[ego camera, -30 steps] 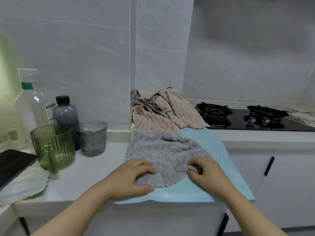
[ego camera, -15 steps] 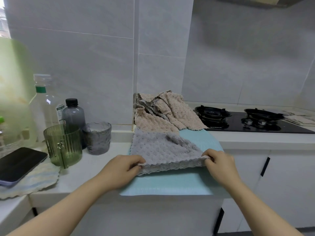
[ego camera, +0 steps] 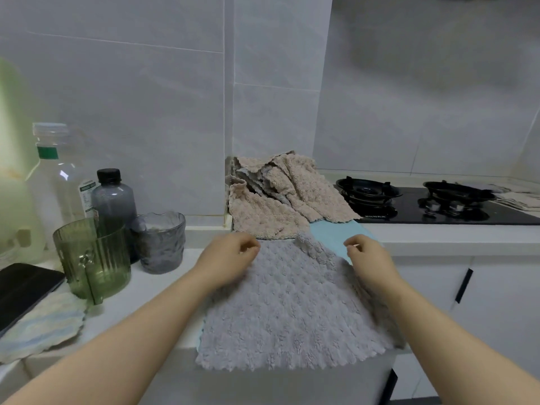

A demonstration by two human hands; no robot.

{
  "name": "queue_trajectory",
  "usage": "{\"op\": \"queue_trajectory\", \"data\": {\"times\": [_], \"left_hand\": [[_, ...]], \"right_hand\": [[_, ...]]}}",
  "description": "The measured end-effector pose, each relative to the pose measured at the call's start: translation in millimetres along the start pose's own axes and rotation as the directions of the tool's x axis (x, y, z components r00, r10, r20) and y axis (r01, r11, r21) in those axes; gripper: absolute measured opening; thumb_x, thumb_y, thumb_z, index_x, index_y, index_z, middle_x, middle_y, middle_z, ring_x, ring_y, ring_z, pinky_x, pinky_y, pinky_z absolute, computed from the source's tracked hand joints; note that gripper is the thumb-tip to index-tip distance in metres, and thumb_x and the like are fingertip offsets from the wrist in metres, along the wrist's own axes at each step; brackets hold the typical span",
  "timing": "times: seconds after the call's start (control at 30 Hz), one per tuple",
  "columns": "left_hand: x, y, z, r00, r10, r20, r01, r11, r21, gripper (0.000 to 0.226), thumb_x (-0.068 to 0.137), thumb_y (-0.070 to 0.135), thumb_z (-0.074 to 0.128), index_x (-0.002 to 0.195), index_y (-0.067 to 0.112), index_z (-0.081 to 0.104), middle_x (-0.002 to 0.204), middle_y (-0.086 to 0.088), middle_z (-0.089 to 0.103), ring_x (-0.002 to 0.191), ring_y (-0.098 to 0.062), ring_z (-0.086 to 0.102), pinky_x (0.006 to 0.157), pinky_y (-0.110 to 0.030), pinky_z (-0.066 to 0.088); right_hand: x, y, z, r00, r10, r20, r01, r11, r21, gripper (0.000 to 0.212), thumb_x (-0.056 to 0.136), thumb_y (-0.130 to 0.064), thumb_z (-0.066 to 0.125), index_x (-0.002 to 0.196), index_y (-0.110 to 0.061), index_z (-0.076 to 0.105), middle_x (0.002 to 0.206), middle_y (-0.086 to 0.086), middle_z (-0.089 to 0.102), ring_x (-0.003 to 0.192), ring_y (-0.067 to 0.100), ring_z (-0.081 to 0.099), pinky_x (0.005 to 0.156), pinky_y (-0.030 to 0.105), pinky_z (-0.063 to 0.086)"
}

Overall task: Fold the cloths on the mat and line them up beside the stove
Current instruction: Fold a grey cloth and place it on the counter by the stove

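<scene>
A grey fleecy cloth lies spread flat over the light-blue mat, its near scalloped edge hanging past the counter front. My left hand has its fingers curled at the cloth's far left corner. My right hand is pinched at the far right edge, where a small fold stands up. Behind the cloth, a heap of beige and grey cloths leans in the wall corner. The black gas stove sits to the right.
Left of the mat stand a grey glass, a green ribbed cup, a dark bottle and a clear bottle. A phone rests on a striped cloth. Folded cloths lie beyond the stove.
Both hands went from the cloth's near edge, where they lifted it, to its far edge. The grey cloth now lies opened out flat and reaches over the counter front.
</scene>
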State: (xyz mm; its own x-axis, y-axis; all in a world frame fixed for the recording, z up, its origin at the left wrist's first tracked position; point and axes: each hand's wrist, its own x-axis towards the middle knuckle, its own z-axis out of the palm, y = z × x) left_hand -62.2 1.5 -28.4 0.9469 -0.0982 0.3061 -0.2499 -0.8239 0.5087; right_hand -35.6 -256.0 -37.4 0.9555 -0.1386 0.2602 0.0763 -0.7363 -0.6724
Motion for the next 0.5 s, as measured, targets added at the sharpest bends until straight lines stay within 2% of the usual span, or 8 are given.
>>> {"op": "queue_trajectory", "data": {"times": [0.07, 0.13, 0.23, 0.3, 0.37, 0.43, 0.5], "left_hand": [[15.2, -9.5, 18.8, 0.999, -0.033, -0.008, 0.033, 0.999, -0.008, 0.021, 0.092, 0.023, 0.05, 0.109, 0.02, 0.063, 0.115, 0.003, 0.062, 0.107, -0.016, 0.055, 0.089, -0.029, 0.043], [25.2, -19.6, 35.4, 0.997, -0.077, -0.022, 0.077, 0.997, -0.002, 0.025, 0.091, 0.023, 0.05, 0.113, 0.02, 0.061, 0.119, 0.001, 0.061, 0.108, -0.017, 0.056, 0.09, -0.029, 0.045], [32.5, -31.0, 52.1, 0.994, -0.099, -0.05, 0.104, 0.987, 0.124, 0.029, 0.091, 0.03, 0.046, 0.116, 0.024, 0.061, 0.121, 0.003, 0.061, 0.113, -0.019, 0.052, 0.091, -0.029, 0.043], [34.5, -32.8, 55.4, 0.994, -0.091, -0.052, 0.099, 0.978, 0.181, 0.032, 0.093, 0.033, 0.043, 0.12, 0.028, 0.059, 0.126, 0.005, 0.057, 0.118, -0.021, 0.046, 0.094, -0.03, 0.039], [35.2, -33.0, 56.2, 0.995, -0.086, -0.05, 0.094, 0.977, 0.192, 0.034, 0.094, 0.034, 0.041, 0.123, 0.029, 0.056, 0.129, 0.005, 0.054, 0.121, -0.021, 0.042, 0.096, -0.03, 0.036], [35.3, -32.5, 55.8, 0.995, -0.08, -0.052, 0.088, 0.977, 0.192, 0.034, 0.094, 0.034, 0.04, 0.124, 0.03, 0.055, 0.13, 0.006, 0.053, 0.122, -0.021, 0.04, 0.098, -0.03, 0.035], [34.8, -32.8, 55.7, 0.996, -0.08, -0.049, 0.087, 0.979, 0.182, 0.033, 0.094, 0.034, 0.04, 0.124, 0.03, 0.055, 0.13, 0.006, 0.052, 0.123, -0.02, 0.039, 0.098, -0.03, 0.035]], "right_hand": [[15.4, 2.1, 10.9, 0.997, 0.065, -0.037, -0.064, 0.998, 0.022, 0.033, 0.095, -0.012, 0.035, 0.125, -0.015, 0.048, 0.091, 0.01, 0.06, 0.077, 0.028, 0.055, 0.065, 0.033, 0.039], [31.5, 6.1, 20.4, 0.992, 0.123, -0.043, -0.124, 0.992, -0.021, 0.034, 0.095, -0.013, 0.034, 0.128, -0.015, 0.044, 0.091, 0.01, 0.057, 0.078, 0.027, 0.053, 0.064, 0.033, 0.038], [50.7, 7.3, 33.2, 0.987, 0.151, 0.047, -0.141, 0.974, -0.18, 0.023, 0.096, -0.025, 0.04, 0.114, -0.014, 0.049, 0.101, 0.008, 0.057, 0.093, 0.029, 0.054, 0.071, 0.033, 0.04], [57.4, 5.1, 42.6, 0.978, 0.176, 0.11, -0.131, 0.935, -0.328, 0.025, 0.093, -0.039, 0.044, 0.1, -0.016, 0.049, 0.106, 0.008, 0.058, 0.099, 0.03, 0.053, 0.074, 0.032, 0.037], [60.1, 1.8, 49.7, 0.97, 0.18, 0.165, -0.094, 0.898, -0.43, 0.028, 0.09, -0.045, 0.045, 0.091, -0.017, 0.047, 0.096, 0.005, 0.054, 0.094, 0.027, 0.05, 0.07, 0.03, 0.033], [61.2, -1.3, 53.3, 0.963, 0.157, 0.217, -0.058, 0.914, -0.402, 0.028, 0.09, -0.039, 0.044, 0.072, -0.019, 0.037, 0.073, 0.0, 0.044, 0.075, 0.022, 0.044, 0.058, 0.028, 0.024], [63.4, -2.6, 52.7, 0.971, 0.111, 0.213, -0.025, 0.929, -0.37, 0.037, 0.093, -0.037, 0.041, 0.064, -0.019, 0.029, 0.063, -0.001, 0.037, 0.064, 0.02, 0.038, 0.057, 0.029, 0.02]]}}
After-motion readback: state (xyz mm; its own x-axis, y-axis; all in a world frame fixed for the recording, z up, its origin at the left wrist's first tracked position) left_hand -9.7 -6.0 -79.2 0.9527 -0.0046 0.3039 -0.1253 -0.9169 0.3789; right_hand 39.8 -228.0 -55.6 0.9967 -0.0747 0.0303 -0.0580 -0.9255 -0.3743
